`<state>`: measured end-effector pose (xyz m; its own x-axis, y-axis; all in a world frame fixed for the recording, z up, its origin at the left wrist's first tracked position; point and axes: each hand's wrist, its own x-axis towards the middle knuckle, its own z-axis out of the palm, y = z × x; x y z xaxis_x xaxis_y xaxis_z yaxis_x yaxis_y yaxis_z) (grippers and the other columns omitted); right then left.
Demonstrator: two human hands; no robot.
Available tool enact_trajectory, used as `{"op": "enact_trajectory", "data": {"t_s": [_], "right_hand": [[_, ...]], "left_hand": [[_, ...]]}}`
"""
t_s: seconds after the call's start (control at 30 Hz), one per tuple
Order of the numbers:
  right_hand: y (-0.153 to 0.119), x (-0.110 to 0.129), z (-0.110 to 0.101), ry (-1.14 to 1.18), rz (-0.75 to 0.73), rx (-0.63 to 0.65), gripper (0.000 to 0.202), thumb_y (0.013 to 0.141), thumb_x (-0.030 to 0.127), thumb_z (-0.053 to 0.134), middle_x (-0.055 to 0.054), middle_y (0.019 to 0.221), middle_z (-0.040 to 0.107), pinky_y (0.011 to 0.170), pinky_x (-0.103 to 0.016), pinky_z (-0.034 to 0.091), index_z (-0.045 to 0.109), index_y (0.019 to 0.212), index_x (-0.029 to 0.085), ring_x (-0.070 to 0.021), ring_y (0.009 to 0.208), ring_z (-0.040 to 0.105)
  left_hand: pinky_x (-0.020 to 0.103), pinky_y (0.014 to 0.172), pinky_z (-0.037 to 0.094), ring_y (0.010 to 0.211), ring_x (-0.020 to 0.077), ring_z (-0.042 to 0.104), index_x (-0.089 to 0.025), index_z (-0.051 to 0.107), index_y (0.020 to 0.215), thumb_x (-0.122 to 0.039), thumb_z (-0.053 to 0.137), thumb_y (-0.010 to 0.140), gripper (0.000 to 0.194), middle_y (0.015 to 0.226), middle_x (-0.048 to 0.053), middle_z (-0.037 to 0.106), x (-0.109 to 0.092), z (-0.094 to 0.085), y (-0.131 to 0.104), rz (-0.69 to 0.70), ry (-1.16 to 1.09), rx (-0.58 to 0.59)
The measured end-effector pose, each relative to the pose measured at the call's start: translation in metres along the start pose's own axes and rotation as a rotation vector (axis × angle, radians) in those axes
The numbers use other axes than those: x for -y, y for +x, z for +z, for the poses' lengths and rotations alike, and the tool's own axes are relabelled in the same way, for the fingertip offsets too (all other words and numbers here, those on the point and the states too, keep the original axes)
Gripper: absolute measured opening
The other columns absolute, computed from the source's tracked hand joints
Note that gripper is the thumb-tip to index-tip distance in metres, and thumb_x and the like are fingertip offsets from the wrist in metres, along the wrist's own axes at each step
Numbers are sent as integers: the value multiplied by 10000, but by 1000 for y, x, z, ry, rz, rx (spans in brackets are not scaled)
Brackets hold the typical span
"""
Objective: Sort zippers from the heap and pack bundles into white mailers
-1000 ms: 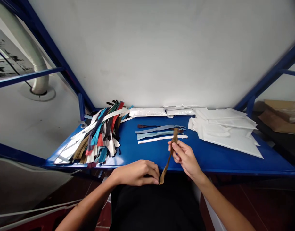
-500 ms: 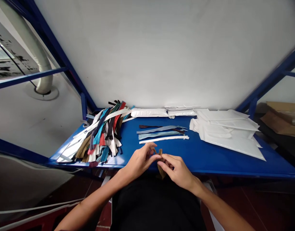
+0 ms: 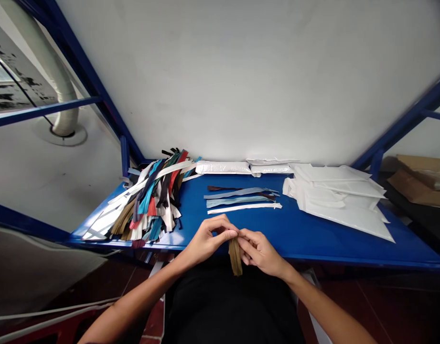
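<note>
A brown zipper [image 3: 235, 258] hangs from my fingers at the front edge of the blue table, its lower end over my lap. My left hand [image 3: 213, 237] pinches its upper end between thumb and forefinger. Close against it, my right hand [image 3: 258, 251] grips the same end from the other side; the fingertips of both hands meet. Beyond my hands lie several zippers in a row: a white zipper [image 3: 244, 208], a light blue zipper [image 3: 237, 201], a grey-blue zipper [image 3: 230, 194] and a dark zipper [image 3: 220, 188].
To the left is a heap of mixed-colour zippers [image 3: 153, 196]. White plastic packages [image 3: 223, 167] lie along the wall. White plastic bags [image 3: 341, 191] are spread on the right side of the blue table [image 3: 313, 241]. An open cardboard box [image 3: 416, 184] stands at far right.
The brown zipper now hangs lower and straighter beneath my fingers. Both hands have drawn together at its upper end, with the left fingers closing in. The laid-out zippers have stayed put.
</note>
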<state>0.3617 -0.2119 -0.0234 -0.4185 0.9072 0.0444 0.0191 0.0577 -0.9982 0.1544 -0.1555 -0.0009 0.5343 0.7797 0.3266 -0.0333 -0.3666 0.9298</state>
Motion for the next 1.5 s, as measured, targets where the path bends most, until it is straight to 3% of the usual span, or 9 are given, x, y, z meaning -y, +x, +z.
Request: {"op": "enact_trajectory", "data": {"t_s": [0.3, 0.4, 0.57, 0.7, 0.87, 0.97, 1.07, 1.3, 1.5], "right_hand": [[-2, 12, 2, -331, -233, -163, 388, 1102, 533, 549, -15, 721, 654, 622, -295, 500, 774, 988, 237, -159, 605, 589], [-4, 18, 0, -473, -281, -108, 387, 1144, 453, 463, -59, 885, 753, 690, -304, 545, 775, 1068, 238, -193, 741, 696], [-3, 9, -7, -696, -302, 0, 352, 1146, 334, 454, -73, 973, 814, 687, -318, 544, 788, 1169, 225, -222, 783, 763], [-3, 6, -10, -710, -284, 63, 299, 1122, 290, 517, -59, 1009, 839, 723, -313, 538, 810, 1164, 249, -235, 841, 791], [-7, 17, -11, -445, -131, 3, 291, 1091, 425, 603, -41, 885, 818, 627, -284, 508, 806, 998, 239, -184, 652, 716], [-9, 21, -12, -294, -69, -131, 346, 1080, 506, 608, -36, 835, 802, 526, -271, 456, 760, 942, 228, -132, 480, 583], [-11, 20, -14, -349, -123, -186, 357, 1080, 513, 600, -52, 816, 795, 589, -292, 488, 735, 912, 227, -167, 552, 636], [-5, 15, -8, -402, -267, -131, 389, 1108, 493, 555, -27, 660, 705, 656, -304, 541, 700, 859, 232, -196, 597, 675], [0, 19, -25, -530, -261, -218, 326, 1129, 396, 530, -32, 806, 769, 672, -276, 515, 701, 907, 230, -175, 666, 701]], "left_hand": [[316, 690, 566, 717, 188, 712, -234, 870, 908, -322, 781, 979, 144, 793, 68, 788, -13, -4, -2, 243, 37, -60], [344, 684, 597, 724, 210, 730, -239, 840, 853, -363, 794, 965, 174, 765, 56, 766, -27, -19, -1, 288, 29, -274], [281, 662, 577, 659, 137, 670, -235, 750, 876, -502, 838, 906, 283, 745, -21, 666, -38, -80, 7, 291, -170, -817], [219, 621, 535, 648, 96, 626, -208, 720, 967, -531, 832, 896, 349, 784, -29, 661, -20, -112, 13, 231, -179, -993], [332, 774, 630, 1004, 225, 756, -255, 631, 1410, -561, 688, 1005, 511, 1314, 128, 714, -6, -79, 10, 71, 336, -538], [505, 1089, 567, 1413, 344, 608, -303, 450, 1623, -651, 633, 1007, 731, 1631, 193, 510, -14, -40, 2, 314, 606, -118], [548, 1201, 469, 1512, 372, 513, -255, 334, 1699, -686, 630, 974, 894, 1635, 210, 526, -19, -5, -4, 485, 768, 189], [484, 1225, 441, 1311, 246, 707, -195, 486, 1594, -188, 493, 1118, 476, 1344, 113, 777, 6, 25, 0, 659, 824, -17], [444, 1153, 532, 1047, 187, 820, -229, 715, 1223, -261, 432, 1160, 292, 1129, 35, 850, -29, -1, -7, 726, 564, -297]]}}
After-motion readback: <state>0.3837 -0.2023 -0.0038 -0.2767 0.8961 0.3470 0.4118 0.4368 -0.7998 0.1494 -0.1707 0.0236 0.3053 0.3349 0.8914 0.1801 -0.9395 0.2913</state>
